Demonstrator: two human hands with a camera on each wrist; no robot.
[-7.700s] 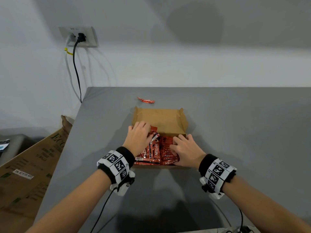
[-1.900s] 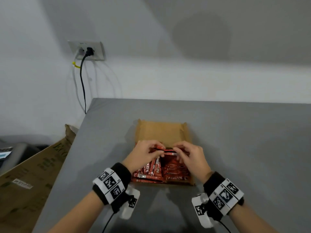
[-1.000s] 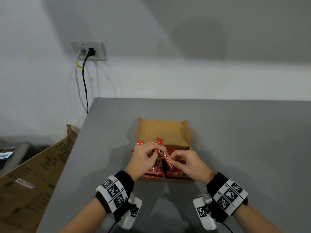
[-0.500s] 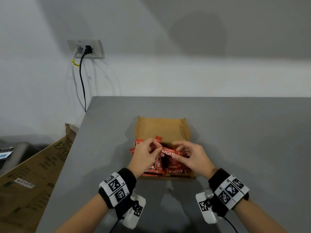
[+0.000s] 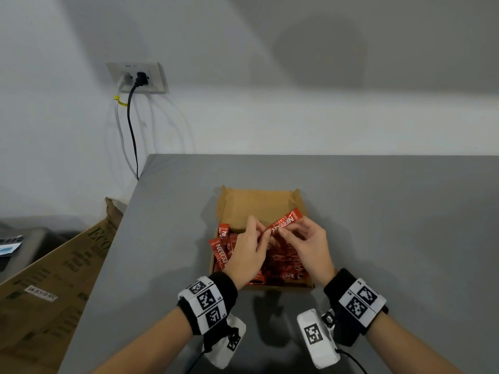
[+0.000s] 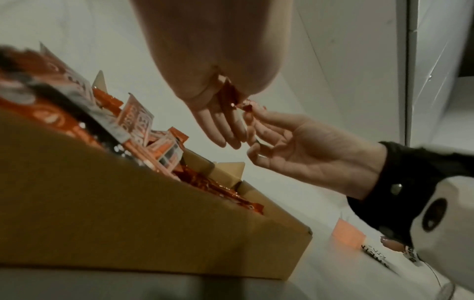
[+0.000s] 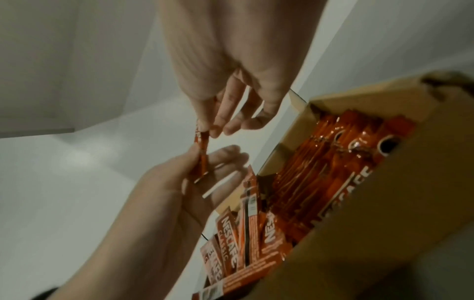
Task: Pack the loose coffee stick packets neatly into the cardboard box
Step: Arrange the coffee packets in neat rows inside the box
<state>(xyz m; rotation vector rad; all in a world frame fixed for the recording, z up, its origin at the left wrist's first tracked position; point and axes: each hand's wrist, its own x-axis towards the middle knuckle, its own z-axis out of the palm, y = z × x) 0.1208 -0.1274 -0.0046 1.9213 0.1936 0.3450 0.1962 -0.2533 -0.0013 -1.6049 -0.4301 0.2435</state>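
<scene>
An open cardboard box (image 5: 259,203) sits on the grey table, filled with several red coffee stick packets (image 5: 287,263). Above it my left hand (image 5: 249,252) and right hand (image 5: 310,247) both pinch the lower end of one red packet (image 5: 286,222). That packet slants up to the far right, its upper end free. In the left wrist view the packet (image 6: 228,95) shows between my left hand (image 6: 218,113) and right hand (image 6: 307,150), over the box (image 6: 128,203). The right wrist view shows the same packet (image 7: 201,154) pinched by both hands beside the full box (image 7: 384,223).
The grey table (image 5: 405,225) ends at its left edge close to the box. A large flattened cardboard carton (image 5: 54,279) leans beside that edge. A wall socket (image 5: 136,76) with hanging cables sits behind the table's far left corner.
The loose packet beyond the box is gone from the table. The packet held level between both hands half a second ago now slants up to the far right, above the box.
</scene>
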